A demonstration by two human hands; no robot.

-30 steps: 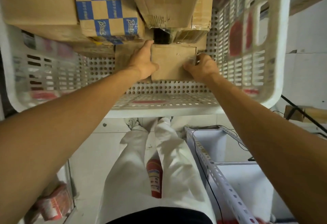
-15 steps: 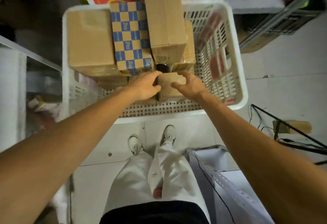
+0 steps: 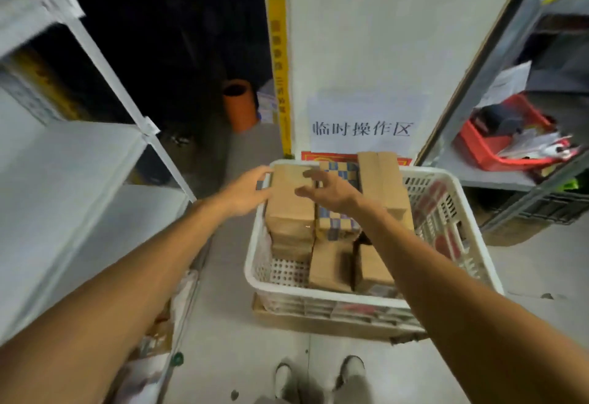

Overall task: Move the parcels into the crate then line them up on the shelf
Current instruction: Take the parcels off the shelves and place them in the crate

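Past the shoes (image 3: pixel 286 378), the white crate (image 3: pixel 318 292) sits on the floor at 12 o'clock, packed w/ cardboard parcels (image 3: pixel 331 265). A tall brown box (image 3: pixel 290 212) stands at its 10 o'clock corner. The R hand (image 3: pixel 334 191) hovers over the top, fingers spread, holding nothing. The L hand (image 3: pixel 247 195) is at the 9 o'clock edge, blurred, can't tell if gripping. Prob. stiff, fairly light, so clamp both side faces. The shelf (image 3: pixel 79 164) waits at 9 o'clock.

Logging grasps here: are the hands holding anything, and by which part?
Nothing is gripped: left hand and right hand are open, either side of the brown parcel atop the crate.
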